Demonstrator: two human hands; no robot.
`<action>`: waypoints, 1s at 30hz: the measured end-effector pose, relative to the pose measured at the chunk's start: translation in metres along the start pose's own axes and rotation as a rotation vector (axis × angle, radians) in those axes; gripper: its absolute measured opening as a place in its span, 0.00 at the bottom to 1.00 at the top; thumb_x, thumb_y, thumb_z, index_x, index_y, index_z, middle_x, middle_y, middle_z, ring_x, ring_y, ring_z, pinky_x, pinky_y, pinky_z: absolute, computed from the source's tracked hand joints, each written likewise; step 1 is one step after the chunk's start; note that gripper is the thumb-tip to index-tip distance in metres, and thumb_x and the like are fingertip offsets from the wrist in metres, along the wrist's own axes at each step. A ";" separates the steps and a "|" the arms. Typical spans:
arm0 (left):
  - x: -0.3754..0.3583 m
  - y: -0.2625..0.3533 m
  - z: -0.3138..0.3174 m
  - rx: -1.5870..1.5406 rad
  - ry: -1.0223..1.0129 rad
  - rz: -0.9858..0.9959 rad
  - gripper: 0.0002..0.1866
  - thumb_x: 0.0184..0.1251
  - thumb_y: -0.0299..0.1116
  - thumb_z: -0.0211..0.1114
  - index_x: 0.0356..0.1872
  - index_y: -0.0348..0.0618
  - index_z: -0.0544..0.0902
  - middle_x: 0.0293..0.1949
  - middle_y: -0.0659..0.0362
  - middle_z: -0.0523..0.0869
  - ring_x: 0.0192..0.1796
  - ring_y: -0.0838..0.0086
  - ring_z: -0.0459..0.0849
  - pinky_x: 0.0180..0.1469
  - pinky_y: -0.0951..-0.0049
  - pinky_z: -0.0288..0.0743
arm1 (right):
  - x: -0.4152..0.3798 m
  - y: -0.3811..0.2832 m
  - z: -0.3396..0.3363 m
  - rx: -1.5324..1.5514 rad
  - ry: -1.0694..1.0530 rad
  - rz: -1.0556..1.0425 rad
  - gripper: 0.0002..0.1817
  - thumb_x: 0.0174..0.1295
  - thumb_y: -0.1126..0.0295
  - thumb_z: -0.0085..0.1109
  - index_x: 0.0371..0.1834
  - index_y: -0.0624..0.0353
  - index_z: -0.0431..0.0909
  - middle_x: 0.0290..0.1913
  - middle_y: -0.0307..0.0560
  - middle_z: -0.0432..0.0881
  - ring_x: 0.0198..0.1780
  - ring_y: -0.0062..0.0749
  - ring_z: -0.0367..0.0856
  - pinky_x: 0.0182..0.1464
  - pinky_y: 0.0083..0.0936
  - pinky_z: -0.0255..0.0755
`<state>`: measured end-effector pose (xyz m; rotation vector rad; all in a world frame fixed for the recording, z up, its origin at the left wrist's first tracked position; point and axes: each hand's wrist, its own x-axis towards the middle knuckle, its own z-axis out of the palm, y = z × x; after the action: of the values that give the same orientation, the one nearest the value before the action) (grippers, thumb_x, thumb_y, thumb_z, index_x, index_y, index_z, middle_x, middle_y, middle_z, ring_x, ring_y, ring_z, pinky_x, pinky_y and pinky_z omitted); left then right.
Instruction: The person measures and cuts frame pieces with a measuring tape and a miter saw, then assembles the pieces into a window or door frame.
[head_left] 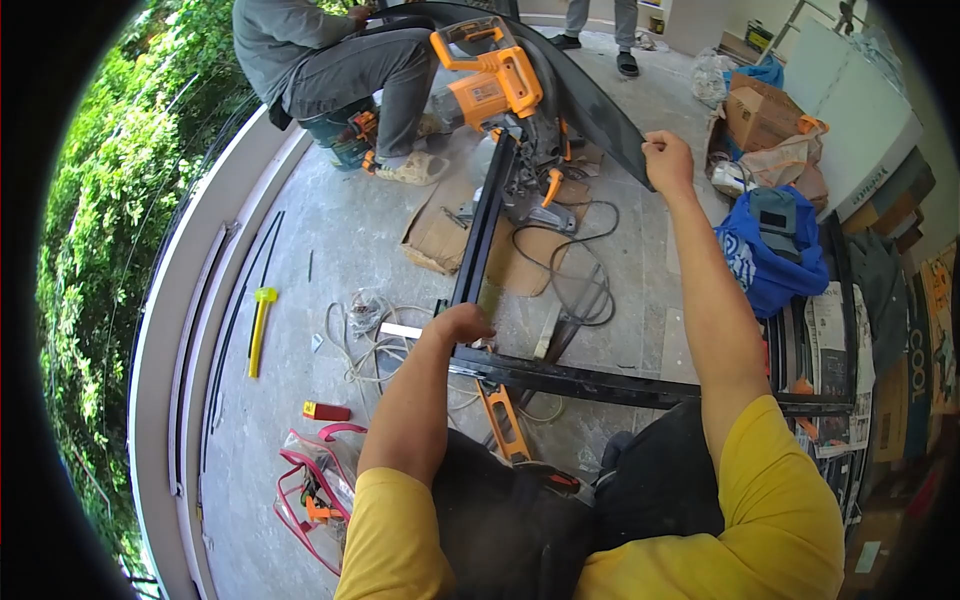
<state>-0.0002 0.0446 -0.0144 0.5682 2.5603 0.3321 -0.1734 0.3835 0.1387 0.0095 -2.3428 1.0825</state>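
Note:
My left hand (465, 323) is closed at the corner of a black metal frame (600, 385), where a long black bar (487, 225) runs away toward an orange miter saw (500, 85). Held out ahead on the right, my right hand (668, 160) pinches the near end of a long dark sheet (598, 118). This sheet curves behind the saw toward a seated person. An orange level (503, 422) lies partly under the frame in front of my legs.
A seated person (345, 85) is beyond the bar, and another person's legs (605, 30) stand farther back. Cables (590, 300) and cardboard (435, 230) lie on the floor. A yellow hammer (260, 332) is left; a blue bag (770, 250) is right.

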 end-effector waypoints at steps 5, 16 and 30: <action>0.012 -0.013 0.011 -0.125 -0.050 -0.114 0.24 0.57 0.51 0.58 0.29 0.36 0.85 0.33 0.44 0.85 0.40 0.54 0.83 0.45 0.61 0.75 | 0.004 0.008 0.003 0.040 0.014 -0.045 0.08 0.55 0.70 0.60 0.37 0.59 0.82 0.34 0.47 0.84 0.38 0.36 0.83 0.42 0.28 0.73; 0.021 -0.021 0.021 -0.018 -0.084 -0.060 0.21 0.60 0.48 0.57 0.34 0.37 0.84 0.32 0.48 0.84 0.38 0.56 0.82 0.44 0.62 0.74 | 0.003 0.011 0.004 0.057 0.019 -0.038 0.08 0.54 0.71 0.60 0.36 0.59 0.82 0.33 0.46 0.84 0.36 0.35 0.82 0.42 0.27 0.72; 0.022 -0.019 0.020 -0.111 -0.089 -0.169 0.24 0.57 0.50 0.58 0.35 0.36 0.85 0.40 0.44 0.84 0.45 0.54 0.82 0.49 0.62 0.74 | 0.003 0.007 0.000 0.069 0.019 -0.024 0.09 0.54 0.71 0.60 0.38 0.60 0.82 0.35 0.48 0.84 0.39 0.36 0.83 0.43 0.28 0.73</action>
<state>-0.0136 0.0401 -0.0465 0.3156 2.4656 0.3782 -0.1768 0.3888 0.1355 0.0521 -2.2821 1.1460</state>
